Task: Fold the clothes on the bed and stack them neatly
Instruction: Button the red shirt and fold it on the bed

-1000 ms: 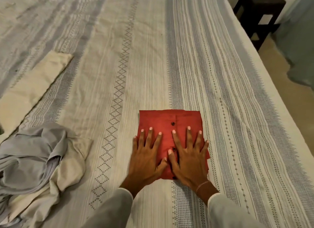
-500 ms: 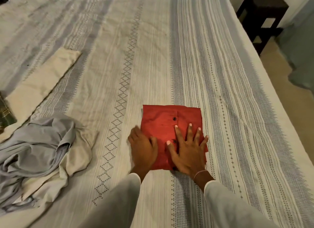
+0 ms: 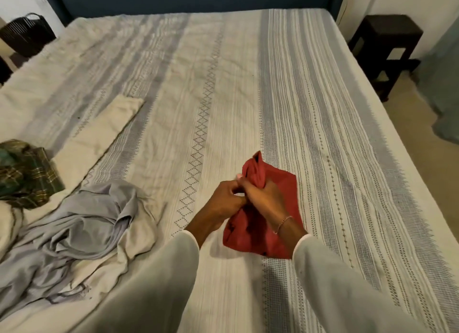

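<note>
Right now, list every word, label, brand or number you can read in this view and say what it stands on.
None: no readable text shows anywhere.
The red shirt gripped by both hands shows only dark buttons, no label.
The bedspread carries woven stripes and diamonds, not letters.
The plaid garment and grey garment show no tags.

Bed point(image 3: 323, 104) under striped cream-grey cover carries: red garment point(image 3: 275, 208) near front, crumpled grey clothes point(image 3: 82, 223) at left, plaid garment point(image 3: 27, 176) far left, folded cream cloth point(image 3: 99, 139) behind.
</note>
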